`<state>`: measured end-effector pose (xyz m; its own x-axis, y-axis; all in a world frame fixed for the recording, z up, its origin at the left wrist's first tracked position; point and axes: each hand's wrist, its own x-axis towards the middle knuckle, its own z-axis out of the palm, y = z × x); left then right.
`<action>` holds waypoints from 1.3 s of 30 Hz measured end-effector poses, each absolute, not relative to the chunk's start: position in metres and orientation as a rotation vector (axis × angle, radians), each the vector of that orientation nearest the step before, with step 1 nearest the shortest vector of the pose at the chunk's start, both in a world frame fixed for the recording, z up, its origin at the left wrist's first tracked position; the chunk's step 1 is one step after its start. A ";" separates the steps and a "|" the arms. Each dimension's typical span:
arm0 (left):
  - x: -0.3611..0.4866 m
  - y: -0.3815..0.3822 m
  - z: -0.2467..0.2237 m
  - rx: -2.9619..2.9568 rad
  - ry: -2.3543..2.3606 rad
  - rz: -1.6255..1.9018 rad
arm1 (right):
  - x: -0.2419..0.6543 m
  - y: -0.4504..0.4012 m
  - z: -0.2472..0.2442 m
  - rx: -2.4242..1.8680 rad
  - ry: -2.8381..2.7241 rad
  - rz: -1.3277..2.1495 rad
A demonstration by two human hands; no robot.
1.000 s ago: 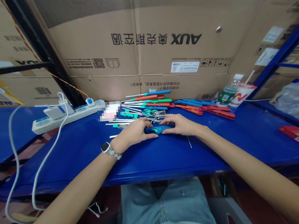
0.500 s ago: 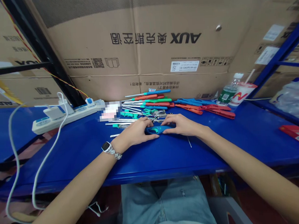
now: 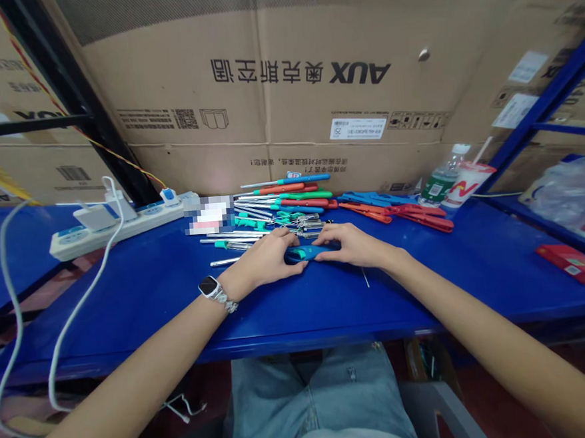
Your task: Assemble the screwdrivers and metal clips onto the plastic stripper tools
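A blue long-lighter handle (image 3: 308, 252) with a green piece in its opening lies low over the table between my hands. My left hand (image 3: 277, 252) pinches its left end, thumb along the near side and fingers behind. At the other end, my right hand (image 3: 347, 242) grips it between thumb and fingers. Just behind are loose metal tubes (image 3: 234, 237) and small green parts (image 3: 249, 223). Farther back lies a pile of long lighters (image 3: 303, 186) with blue, red and green handles. Blue handle shells (image 3: 366, 198) and red handle shells (image 3: 425, 218) rest to the right.
A white power strip (image 3: 64, 245) with plugs and cables stands at the left of the blue table (image 3: 299, 312). At the back right are a plastic bottle (image 3: 440, 180) and a paper cup (image 3: 468, 185). A red box (image 3: 573, 264) lies far right. Cardboard (image 3: 289, 106) walls the back.
The whole view has shifted slightly, with things on the table appearing a little farther left. Both hands keep hold of the blue handle in nearly the same pose.
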<state>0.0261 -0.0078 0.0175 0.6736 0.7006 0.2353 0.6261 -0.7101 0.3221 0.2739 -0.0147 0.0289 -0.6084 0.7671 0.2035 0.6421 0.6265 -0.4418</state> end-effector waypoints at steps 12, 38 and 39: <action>0.022 -0.008 0.017 2.676 1.046 0.505 | 0.265 -0.028 0.040 -1.241 -2.697 0.092; 0.029 -0.009 0.007 2.642 1.045 0.646 | 0.277 -0.028 0.020 -1.027 -2.537 0.194; 0.029 -0.009 0.007 2.643 1.047 0.651 | 0.277 -0.028 0.020 -1.024 -2.547 0.179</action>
